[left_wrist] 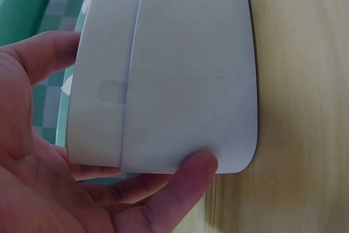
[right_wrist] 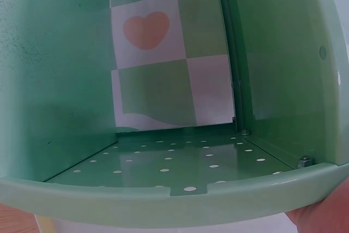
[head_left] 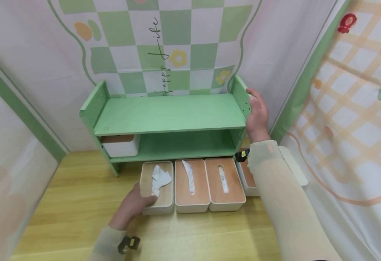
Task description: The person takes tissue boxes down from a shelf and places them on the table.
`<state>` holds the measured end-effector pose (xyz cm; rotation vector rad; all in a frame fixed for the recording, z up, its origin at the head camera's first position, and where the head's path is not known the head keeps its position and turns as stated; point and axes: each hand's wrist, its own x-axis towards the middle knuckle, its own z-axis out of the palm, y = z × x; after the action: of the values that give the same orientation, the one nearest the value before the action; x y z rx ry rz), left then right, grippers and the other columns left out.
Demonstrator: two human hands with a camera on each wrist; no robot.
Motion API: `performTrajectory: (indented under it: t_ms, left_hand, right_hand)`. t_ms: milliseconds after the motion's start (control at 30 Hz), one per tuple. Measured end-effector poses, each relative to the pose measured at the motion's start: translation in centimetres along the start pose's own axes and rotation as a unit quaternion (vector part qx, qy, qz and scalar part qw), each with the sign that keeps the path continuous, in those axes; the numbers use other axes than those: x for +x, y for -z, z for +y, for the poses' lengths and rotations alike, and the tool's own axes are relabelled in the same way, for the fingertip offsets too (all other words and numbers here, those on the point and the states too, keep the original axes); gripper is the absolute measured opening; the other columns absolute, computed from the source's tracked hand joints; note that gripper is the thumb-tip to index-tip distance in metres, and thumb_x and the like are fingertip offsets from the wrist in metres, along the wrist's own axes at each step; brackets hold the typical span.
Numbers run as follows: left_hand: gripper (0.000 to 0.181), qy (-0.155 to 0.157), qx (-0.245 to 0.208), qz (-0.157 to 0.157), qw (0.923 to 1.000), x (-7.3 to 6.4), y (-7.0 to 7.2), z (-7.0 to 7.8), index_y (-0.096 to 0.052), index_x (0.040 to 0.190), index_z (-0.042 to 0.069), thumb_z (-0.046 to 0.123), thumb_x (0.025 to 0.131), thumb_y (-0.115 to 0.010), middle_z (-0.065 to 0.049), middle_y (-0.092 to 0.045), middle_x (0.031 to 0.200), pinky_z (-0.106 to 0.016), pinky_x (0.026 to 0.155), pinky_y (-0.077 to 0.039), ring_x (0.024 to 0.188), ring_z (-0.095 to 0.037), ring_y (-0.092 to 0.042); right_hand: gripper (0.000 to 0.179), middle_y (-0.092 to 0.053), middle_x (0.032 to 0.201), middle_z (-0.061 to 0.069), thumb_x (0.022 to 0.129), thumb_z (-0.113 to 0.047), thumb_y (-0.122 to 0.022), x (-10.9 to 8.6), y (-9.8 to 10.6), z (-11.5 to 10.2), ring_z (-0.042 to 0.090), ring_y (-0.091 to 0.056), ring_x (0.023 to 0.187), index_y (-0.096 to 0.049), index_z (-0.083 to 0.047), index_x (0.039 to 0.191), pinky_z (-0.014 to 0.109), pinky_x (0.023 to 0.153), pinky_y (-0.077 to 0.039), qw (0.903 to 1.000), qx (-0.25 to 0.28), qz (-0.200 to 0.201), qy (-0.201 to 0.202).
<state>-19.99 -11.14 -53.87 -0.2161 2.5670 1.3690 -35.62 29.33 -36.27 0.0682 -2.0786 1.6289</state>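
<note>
My left hand [head_left: 136, 199] grips the near left corner of a white tissue box [head_left: 147, 170] with a pale wood lid and a tissue sticking out. The thumb lies over its lid, and the other fingers reach round the side. Close up in the left wrist view, the white wall of that tissue box shows with a finger pressed on it. Higher up at the right, my right hand [head_left: 258, 117] rests against the outside of the green shelf's [head_left: 171, 112] right side panel, fingertips at its top edge. Only a sliver of this hand appears in the right wrist view.
Two more tissue boxes [head_left: 182, 181] with brown lids stand in a row beside the held one. Another box [head_left: 250, 190] is partly hidden under the right forearm. A white box [head_left: 122, 146] with a brown top sits on the lower shelf's left end. Printed cloth surrounds the wooden table [head_left: 70, 203].
</note>
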Motion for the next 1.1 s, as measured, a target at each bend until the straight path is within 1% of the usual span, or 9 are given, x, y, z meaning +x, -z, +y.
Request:
performTrajectory:
  t_ms: [133, 333, 567, 633, 767, 833, 900, 1000, 1100]
  left_hand:
    - [0.086, -0.005, 0.006, 0.0, 1.0, 0.08, -0.24, 0.21, -0.037, 0.14, -0.01, 0.034, 0.079, -0.08, -0.025, -0.058, 0.119, -0.041, 0.069, -0.053, 0.092, -0.03, -0.059]
    - [0.088, -0.008, 0.019, 0.003, 0.9998, 0.08, -0.57, 0.41, -0.036, 0.142, -0.011, 0.034, 0.08, -0.079, -0.028, -0.057, 0.123, -0.045, 0.074, -0.054, 0.095, -0.032, -0.06]
    - [0.087, -0.016, 0.024, 0.007, 0.9996, -0.01, -0.69, 0.36, -0.036, 0.14, -0.012, 0.033, 0.08, -0.079, -0.03, -0.056, 0.125, -0.051, 0.086, -0.051, 0.101, -0.033, -0.059]
    - [0.086, -0.016, 0.025, 0.007, 0.9995, -0.04, -0.67, 0.38, -0.037, 0.14, -0.012, 0.033, 0.08, -0.079, -0.03, -0.057, 0.124, -0.051, 0.086, -0.051, 0.101, -0.033, -0.059]
    - [0.086, -0.013, 0.026, 0.008, 0.9996, 0.01, -0.76, 0.41, -0.037, 0.139, -0.012, 0.033, 0.08, -0.079, -0.029, -0.058, 0.121, -0.046, 0.076, -0.053, 0.095, -0.032, -0.06]
    - [0.086, -0.008, 0.026, 0.009, 0.9996, 0.02, -0.82, 0.46, -0.037, 0.14, -0.012, 0.033, 0.079, -0.079, -0.029, -0.058, 0.121, -0.043, 0.072, -0.053, 0.093, -0.031, -0.06]
    - [0.087, -0.006, 0.024, 0.008, 0.9997, -0.01, -0.85, 0.48, -0.036, 0.14, -0.012, 0.033, 0.079, -0.08, -0.029, -0.058, 0.12, -0.043, 0.071, -0.053, 0.092, -0.032, -0.06]
    - [0.089, -0.004, 0.025, 0.009, 0.9996, -0.18, -0.85, 0.61, -0.035, 0.141, -0.012, 0.034, 0.079, -0.08, -0.029, -0.057, 0.122, -0.048, 0.079, -0.053, 0.097, -0.034, -0.06]
    - [0.09, -0.009, 0.028, 0.008, 0.9995, -0.34, -0.83, 0.7, -0.035, 0.141, -0.013, 0.035, 0.079, -0.08, -0.03, -0.057, 0.123, -0.054, 0.087, -0.05, 0.102, -0.036, -0.059]
  right_hand:
    - [0.045, -0.034, 0.156, -0.014, 0.105, -0.047, -0.034, -0.15, 0.02, -0.13, 0.008, -0.029, 0.137, -0.053, -0.033, 0.144, 0.04, 0.113, -0.022, 1.0, -0.001, 0.001, 0.002]
    - [0.044, -0.035, 0.154, -0.016, 0.105, -0.048, -0.034, -0.14, 0.02, -0.12, 0.008, -0.03, 0.136, -0.053, -0.035, 0.143, 0.04, 0.113, -0.022, 1.0, -0.002, 0.002, 0.003]
    - [0.045, -0.036, 0.153, -0.017, 0.105, -0.048, -0.035, -0.19, 0.0, -0.17, 0.01, -0.032, 0.134, -0.053, -0.035, 0.143, 0.041, 0.11, -0.024, 1.0, -0.002, 0.003, 0.005]
    - [0.045, -0.036, 0.153, -0.017, 0.104, -0.048, -0.035, -0.19, -0.03, -0.18, 0.012, -0.034, 0.132, -0.053, -0.035, 0.143, 0.041, 0.108, -0.025, 1.0, -0.004, 0.004, 0.005]
    - [0.045, -0.035, 0.154, -0.017, 0.104, -0.049, -0.034, -0.14, -0.08, -0.15, 0.013, -0.035, 0.13, -0.053, -0.036, 0.144, 0.041, 0.106, -0.026, 1.0, -0.004, 0.004, 0.005]
    - [0.046, -0.035, 0.154, -0.017, 0.104, -0.049, -0.034, -0.13, -0.07, -0.11, 0.012, -0.034, 0.132, -0.052, -0.035, 0.144, 0.041, 0.108, -0.025, 1.0, -0.002, 0.003, 0.004]
    - [0.046, -0.034, 0.155, -0.017, 0.105, -0.049, -0.034, -0.13, -0.07, -0.1, 0.011, -0.033, 0.133, -0.052, -0.035, 0.144, 0.041, 0.109, -0.024, 1.0, -0.001, 0.001, 0.003]
    - [0.046, -0.033, 0.157, -0.014, 0.105, -0.048, -0.034, -0.11, -0.05, -0.04, 0.009, -0.03, 0.135, -0.051, -0.035, 0.145, 0.041, 0.112, -0.022, 1.0, 0.0, 0.0, 0.002]
    - [0.046, -0.033, 0.157, -0.011, 0.105, -0.048, -0.034, -0.06, -0.05, 0.04, 0.008, -0.03, 0.136, -0.051, -0.034, 0.145, 0.04, 0.112, -0.022, 1.0, -0.001, 0.0, 0.006]
